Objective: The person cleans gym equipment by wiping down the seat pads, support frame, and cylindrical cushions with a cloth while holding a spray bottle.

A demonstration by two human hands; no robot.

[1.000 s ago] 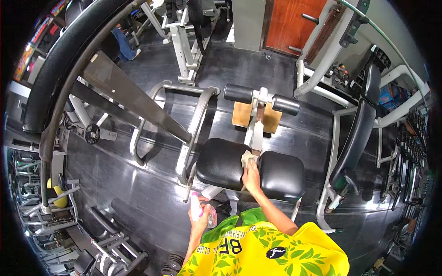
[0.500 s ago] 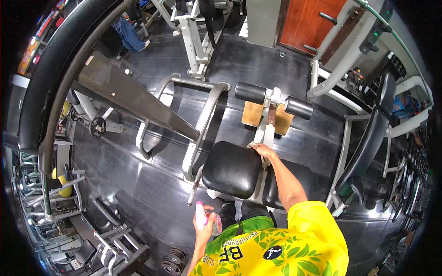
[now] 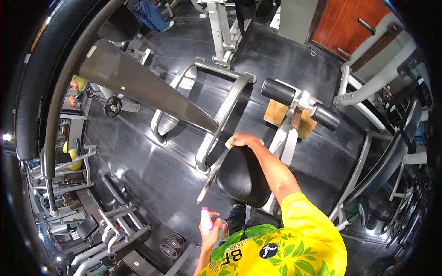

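Observation:
A pale cloth (image 3: 229,144) shows under the fingers of my right hand (image 3: 245,139), which is closed on it. That hand is at the far edge of a black padded seat (image 3: 243,179), and my forearm crosses over the pad. Low in the view, my left hand (image 3: 210,234) grips a spray bottle (image 3: 206,220) with a white and pink head. The bottle's see-through body is partly covered by the fingers. Beyond the seat, a white bench post carries two black foam rollers (image 3: 278,92).
A silver tubular frame (image 3: 229,117) stands just left of the seat. A thick grey beam (image 3: 142,87) slants in from the upper left. Wooden board (image 3: 276,112) lies under the rollers. Weight plates (image 3: 171,246) are at lower left. A person's jeans (image 3: 149,14) show at the back.
My right hand has moved left with the cloth, from the seat's far right corner to its far left corner. The whole view has shifted. My left hand still holds the spray bottle.

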